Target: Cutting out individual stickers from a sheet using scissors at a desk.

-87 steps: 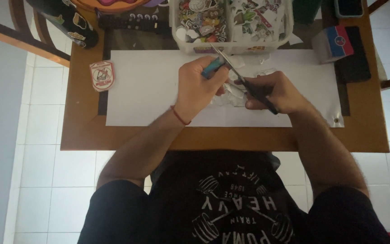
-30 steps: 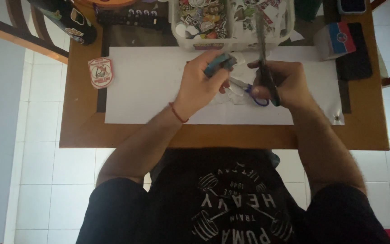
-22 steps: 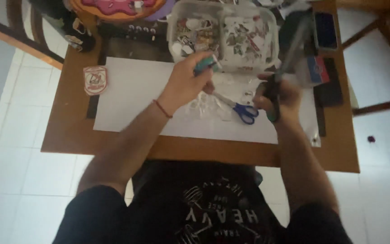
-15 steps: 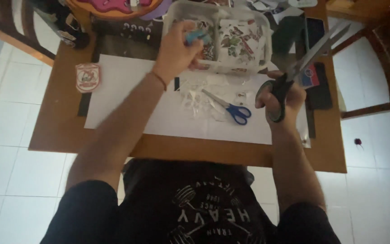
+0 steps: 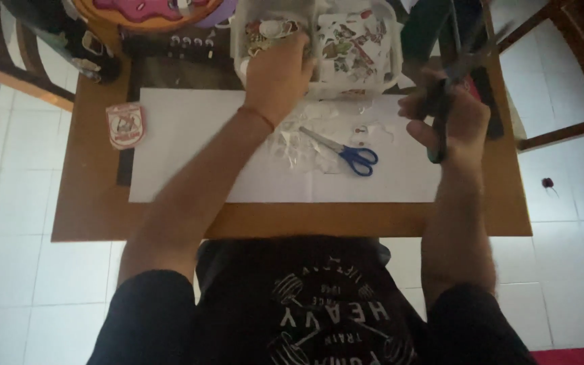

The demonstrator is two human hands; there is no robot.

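Scissors up: my right hand (image 5: pixel 451 118) now grips the large dark-handled scissors (image 5: pixel 451 81), fingers through the loops, blades lifted toward the far edge of the brown wooden surface (image 5: pixel 89 203). My left hand (image 5: pixel 278 71) has left the white paper sheet (image 5: pixel 190 149) and reached into the clear plastic tub of cut-out stickers (image 5: pixel 359 40), fingers curled (whether they hold anything, I cannot tell). Small blue-handled scissors (image 5: pixel 346 152) lie set down among clear trimmings. Cutting has paused; sorting looks under way.
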